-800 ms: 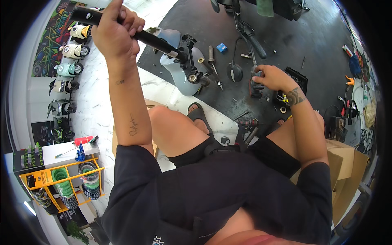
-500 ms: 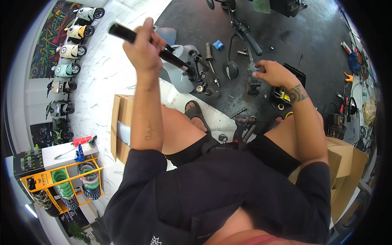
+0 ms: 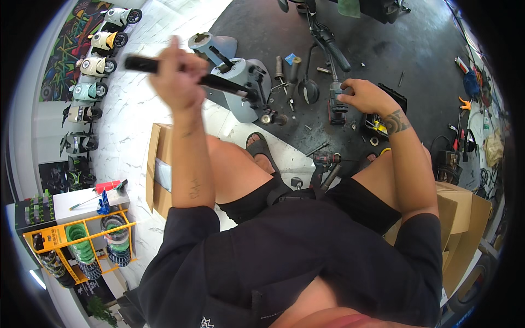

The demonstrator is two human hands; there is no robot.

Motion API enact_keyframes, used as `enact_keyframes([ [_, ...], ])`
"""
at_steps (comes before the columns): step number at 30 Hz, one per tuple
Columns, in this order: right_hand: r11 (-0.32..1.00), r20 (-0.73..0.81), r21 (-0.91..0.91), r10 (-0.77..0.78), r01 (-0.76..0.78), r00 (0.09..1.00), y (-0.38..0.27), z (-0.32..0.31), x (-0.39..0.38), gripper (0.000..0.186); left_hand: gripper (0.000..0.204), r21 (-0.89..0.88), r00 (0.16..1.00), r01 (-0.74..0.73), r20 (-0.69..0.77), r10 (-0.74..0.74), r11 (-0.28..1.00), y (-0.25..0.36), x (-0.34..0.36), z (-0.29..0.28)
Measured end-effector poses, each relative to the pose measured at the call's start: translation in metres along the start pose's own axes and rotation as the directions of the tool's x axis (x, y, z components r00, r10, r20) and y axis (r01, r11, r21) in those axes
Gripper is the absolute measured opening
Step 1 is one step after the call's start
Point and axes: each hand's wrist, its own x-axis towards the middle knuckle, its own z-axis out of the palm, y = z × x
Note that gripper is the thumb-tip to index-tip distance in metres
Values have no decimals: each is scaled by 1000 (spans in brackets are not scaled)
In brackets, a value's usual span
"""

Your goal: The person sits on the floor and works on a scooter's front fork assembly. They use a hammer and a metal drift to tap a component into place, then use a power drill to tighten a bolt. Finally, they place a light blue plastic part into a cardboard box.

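My left hand [image 3: 178, 76], blurred by motion, is closed round the black tube of what looks like a scooter front fork [image 3: 227, 86]. The tube slants down to the right into a clamp, with fork legs and fittings at its lower end. Behind it stand pale grey-blue plastic jugs [image 3: 235, 76]. My right hand [image 3: 369, 95] is held over the dark floor, thumb and forefinger stretched out, with nothing seen in it. Just left of its fingertips is a grey-and-red power tool [image 3: 336, 106]; whether they touch it cannot be made out.
A cordless drill [image 3: 326, 159] lies between my feet. Beyond are a handlebar [image 3: 340, 56] with a round mirror [image 3: 308, 92] and a small blue box [image 3: 290, 58]. A toolbox [image 3: 376, 126] stands right, and open cardboard boxes [image 3: 160, 188] flank me. Scooters line the left wall.
My left hand has moved left and slightly down with the fork. The fork has turned, and one leg now points away past the blue box. My right hand has hardly moved.
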Motion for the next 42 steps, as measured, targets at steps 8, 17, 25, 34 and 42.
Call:
enact_keyframes([
  [8,1000,-28,29,9,-9,1000,1,-8,-10,55,38,33,996,84,-31,-83,996,-23,-3,3],
  [17,999,-25,42,29,-28,999,13,-11,-12,51,38,-30,986,-63,150,67,998,29,31,23],
  [25,998,-100,-56,4,-10,995,9,-7,-15,50,36,102,989,113,-108,-102,988,2,12,54],
  [34,999,-27,-44,-1,0,1000,4,0,-19,47,34,120,994,-108,27,106,987,9,30,42],
  [42,1000,-24,-12,-9,9,1000,-3,4,-32,45,34,24,993,-25,112,22,999,8,81,34],
])
